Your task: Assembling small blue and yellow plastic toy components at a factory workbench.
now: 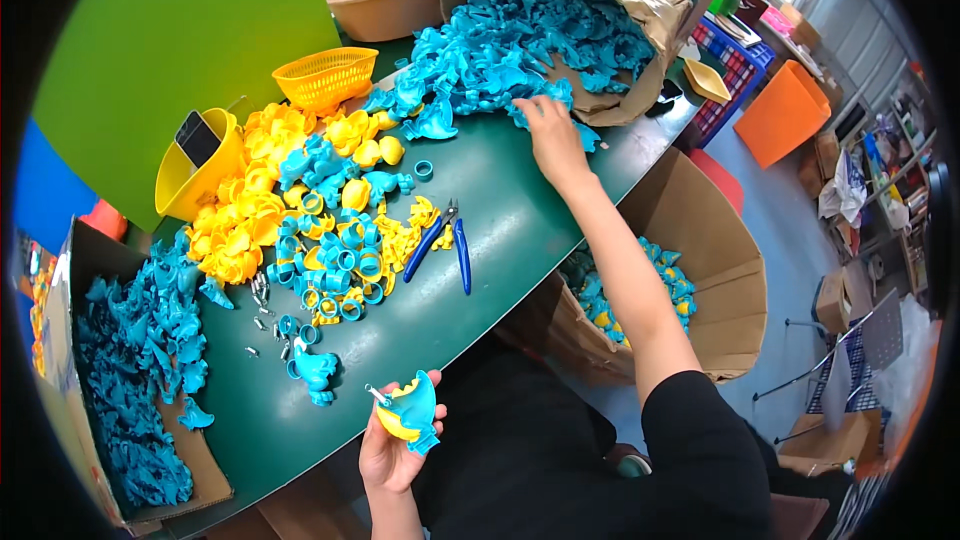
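Note:
My left hand (393, 448), near the table's front edge, is closed round a blue and yellow plastic toy part (410, 414). A small pale metal-looking piece (377, 395) sticks out from its left side. My right arm stretches forward, and my right hand (556, 140) is at the near edge of a heap of blue plastic parts (520, 40), fingers apart and touching the heap. The heap spills out of a cardboard box (665, 0) lying on its side. Its fingertips are partly lost among the blue parts.
Blue-handled pliers (462, 255) lie on the green table (480, 175) beside blue rings (350, 260) and yellow parts (240, 220). Metal pieces (260, 290) lie nearby. A box of blue parts (140, 360) stands left. A large carton (720, 310) with blue-yellow pieces stands below the right arm.

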`<state>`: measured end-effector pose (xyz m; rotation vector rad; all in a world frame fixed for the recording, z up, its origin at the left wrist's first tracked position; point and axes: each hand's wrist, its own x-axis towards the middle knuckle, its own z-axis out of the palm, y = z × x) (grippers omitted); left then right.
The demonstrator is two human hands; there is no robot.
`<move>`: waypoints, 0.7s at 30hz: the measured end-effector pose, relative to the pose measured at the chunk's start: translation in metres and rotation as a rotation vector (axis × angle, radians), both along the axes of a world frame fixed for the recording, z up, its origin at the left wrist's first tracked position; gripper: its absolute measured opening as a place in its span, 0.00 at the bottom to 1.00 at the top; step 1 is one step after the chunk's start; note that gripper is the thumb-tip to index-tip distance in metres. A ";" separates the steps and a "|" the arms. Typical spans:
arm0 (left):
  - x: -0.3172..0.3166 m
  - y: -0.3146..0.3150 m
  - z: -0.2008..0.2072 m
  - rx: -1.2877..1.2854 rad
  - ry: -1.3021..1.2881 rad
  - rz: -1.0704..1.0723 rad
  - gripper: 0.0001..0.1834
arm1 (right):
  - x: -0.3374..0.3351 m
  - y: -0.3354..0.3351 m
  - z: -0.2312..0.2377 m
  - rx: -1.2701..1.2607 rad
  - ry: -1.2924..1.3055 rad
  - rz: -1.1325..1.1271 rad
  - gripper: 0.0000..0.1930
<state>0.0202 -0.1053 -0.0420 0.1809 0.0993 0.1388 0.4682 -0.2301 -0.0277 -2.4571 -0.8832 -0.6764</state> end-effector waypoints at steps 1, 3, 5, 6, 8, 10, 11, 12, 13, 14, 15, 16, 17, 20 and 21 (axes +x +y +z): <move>0.001 -0.001 0.000 -0.042 -0.017 -0.006 0.29 | 0.007 -0.011 -0.004 -0.030 -0.184 -0.025 0.20; -0.001 -0.002 0.000 -0.085 -0.033 0.001 0.28 | 0.011 -0.025 -0.007 -0.108 -0.386 -0.089 0.19; -0.003 -0.002 -0.002 -0.032 -0.045 -0.018 0.29 | 0.016 -0.038 -0.005 -0.068 -0.296 -0.008 0.17; -0.003 -0.002 -0.002 -0.035 -0.044 -0.019 0.29 | 0.017 -0.043 -0.006 -0.027 -0.204 0.068 0.14; -0.002 -0.004 -0.001 0.013 -0.055 -0.043 0.33 | 0.005 -0.043 0.006 0.058 -0.163 0.094 0.13; 0.000 -0.005 0.001 0.047 -0.034 -0.021 0.37 | -0.018 -0.040 0.023 0.142 -0.118 0.130 0.11; -0.002 -0.005 0.002 0.084 -0.008 0.004 0.41 | -0.038 -0.028 0.029 0.261 0.014 0.224 0.10; -0.004 -0.006 0.004 0.081 0.004 0.034 0.41 | -0.058 -0.019 0.033 0.377 0.156 0.319 0.10; -0.003 -0.007 0.006 0.090 0.019 0.036 0.45 | -0.076 -0.016 0.037 0.444 0.434 0.371 0.10; 0.001 -0.008 0.007 0.100 0.033 0.028 0.48 | -0.090 -0.018 0.034 0.544 0.682 0.433 0.11; 0.004 -0.007 0.008 0.100 0.037 0.008 0.52 | -0.102 -0.020 0.031 0.639 0.935 0.492 0.12; 0.005 -0.007 0.006 0.102 0.048 0.022 0.52 | -0.113 -0.022 0.032 0.636 1.114 0.545 0.14; 0.006 -0.006 0.005 0.095 0.034 0.013 0.52 | -0.115 -0.021 0.024 0.596 1.142 0.528 0.14; 0.010 -0.006 0.009 0.095 0.025 0.015 0.51 | -0.112 -0.023 -0.003 0.447 0.822 0.351 0.13; 0.005 -0.005 0.012 0.121 0.045 0.066 0.50 | -0.123 -0.012 -0.004 0.420 0.678 0.341 0.13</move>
